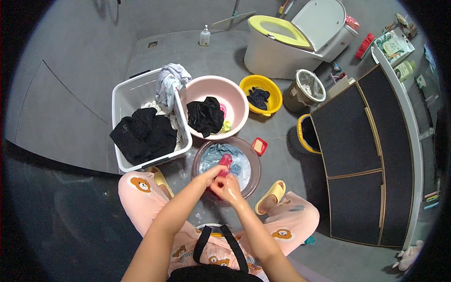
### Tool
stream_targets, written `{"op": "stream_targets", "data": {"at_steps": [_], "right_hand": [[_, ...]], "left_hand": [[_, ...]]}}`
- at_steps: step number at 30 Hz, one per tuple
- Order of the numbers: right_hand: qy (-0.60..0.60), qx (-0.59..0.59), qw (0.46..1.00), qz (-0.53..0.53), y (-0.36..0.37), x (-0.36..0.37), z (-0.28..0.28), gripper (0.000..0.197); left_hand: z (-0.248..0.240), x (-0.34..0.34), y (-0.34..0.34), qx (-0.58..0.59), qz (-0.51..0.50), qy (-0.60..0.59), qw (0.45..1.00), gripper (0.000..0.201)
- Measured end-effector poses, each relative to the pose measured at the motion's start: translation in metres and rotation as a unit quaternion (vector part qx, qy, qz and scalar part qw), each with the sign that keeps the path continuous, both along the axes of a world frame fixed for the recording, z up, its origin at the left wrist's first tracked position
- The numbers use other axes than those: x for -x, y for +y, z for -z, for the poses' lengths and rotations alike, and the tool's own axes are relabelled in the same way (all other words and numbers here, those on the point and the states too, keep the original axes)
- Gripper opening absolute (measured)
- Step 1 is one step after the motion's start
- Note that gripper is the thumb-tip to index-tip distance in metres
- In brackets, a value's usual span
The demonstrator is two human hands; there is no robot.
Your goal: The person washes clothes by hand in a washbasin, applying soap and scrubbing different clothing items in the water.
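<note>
My left hand [214, 176] is closed round a wet-looking red-pink item [226, 161], whose upper end sticks out past the fingers. Its kind cannot be made out. Close beside it, my right hand [228, 189] has its fingers curled in against the same red item, which also shows a little below the hands. Both hands are over a brownish round basin [254, 175]. In that basin, blue-grey cloth [220, 151] lies in whitish, sudsy water. Wet gleams show on my right wrist.
Beyond the basin stand a pink tub [239, 101] with black cloth, a yellow basin [277, 104] with dark cloth, and a white laundry bin [117, 117] with clothes. A red soap dish [259, 146] holds a pale bar. A toilet [268, 58], wastebasket [294, 97] and dark cabinet [347, 141] stand around.
</note>
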State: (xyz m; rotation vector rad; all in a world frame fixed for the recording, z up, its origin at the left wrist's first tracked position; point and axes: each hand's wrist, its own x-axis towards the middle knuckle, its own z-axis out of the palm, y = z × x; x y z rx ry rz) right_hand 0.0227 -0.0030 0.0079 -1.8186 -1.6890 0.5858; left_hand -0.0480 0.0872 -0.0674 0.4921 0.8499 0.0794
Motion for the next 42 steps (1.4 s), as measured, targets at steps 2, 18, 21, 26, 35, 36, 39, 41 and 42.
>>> {"op": "stream_targets", "data": {"at_steps": [2, 18, 21, 26, 35, 36, 39, 41, 42], "right_hand": [[0.109, 0.066, 0.990, 0.068, -0.015, 0.007, 0.020, 0.022], [0.900, 0.189, 0.356, 0.168, -0.004, -0.067, 0.081, 0.036], [0.847, 0.076, 0.450, 0.273, -0.012, -0.056, 0.101, 0.023], [0.776, 0.061, 0.521, 0.350, 0.000, -0.014, 0.057, 0.024], [0.869, 0.131, 0.435, 0.199, -0.006, -0.068, 0.086, 0.027], [0.866, 0.110, 0.447, 0.198, -0.010, -0.061, 0.091, 0.027], [0.883, 0.101, 0.410, 0.204, -0.006, -0.022, 0.056, 0.022], [0.814, 0.081, 0.481, 0.315, 0.001, -0.012, 0.049, 0.024], [0.818, 0.068, 0.503, 0.273, 0.001, -0.014, 0.051, 0.022]], "left_hand": [[0.032, -0.007, -0.004, -0.165, -0.061, 0.092, 0.980, 0.029], [-0.096, -0.021, -0.093, -0.774, -0.006, 0.071, 0.629, 0.024], [-0.063, -0.035, -0.082, -0.738, -0.073, 0.116, 0.661, 0.021], [-0.042, -0.012, -0.027, -0.570, -0.026, 0.346, 0.745, 0.015], [-0.080, -0.028, -0.086, -0.738, -0.063, 0.182, 0.647, 0.017], [-0.087, -0.030, -0.081, -0.753, -0.045, 0.159, 0.637, 0.018], [-0.067, -0.013, -0.056, -0.771, -0.048, 0.132, 0.621, 0.015], [-0.046, -0.006, -0.029, -0.692, -0.031, 0.205, 0.692, 0.013], [-0.042, -0.009, -0.026, -0.694, -0.029, 0.202, 0.690, 0.013]]}}
